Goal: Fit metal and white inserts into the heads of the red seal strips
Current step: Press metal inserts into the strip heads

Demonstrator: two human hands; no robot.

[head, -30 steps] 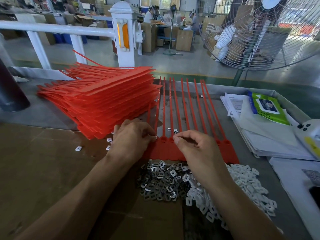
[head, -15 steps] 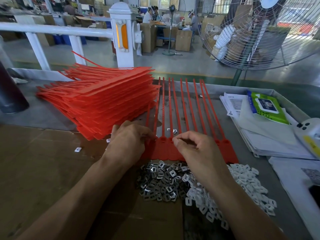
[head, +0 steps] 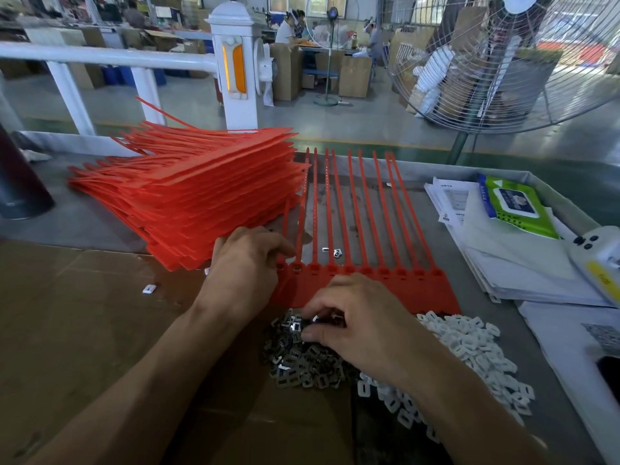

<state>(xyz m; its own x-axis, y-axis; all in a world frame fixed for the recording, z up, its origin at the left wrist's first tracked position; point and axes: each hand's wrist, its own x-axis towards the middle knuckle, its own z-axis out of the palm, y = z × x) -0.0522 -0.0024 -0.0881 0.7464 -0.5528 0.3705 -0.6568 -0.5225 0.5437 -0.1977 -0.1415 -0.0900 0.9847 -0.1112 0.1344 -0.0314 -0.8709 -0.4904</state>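
Lying flat, the red seal strips (head: pixel 352 283) are steadied at their leftmost heads by the left hand (head: pixel 246 263), fingers curled on them. The right hand (head: pixel 355 317) has been drawn back from the heads to the metal inserts (head: pixel 302 360), fingertips pinching there; another fitting is judged imminent. White inserts (head: pixel 469 347) are heaped beyond.

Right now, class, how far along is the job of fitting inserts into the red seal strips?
Early on. Done: one strip head near the left hand seems to show metal. In hand: the right hand picks from the metal inserts. Left: remaining heads, white inserts, the red stack.
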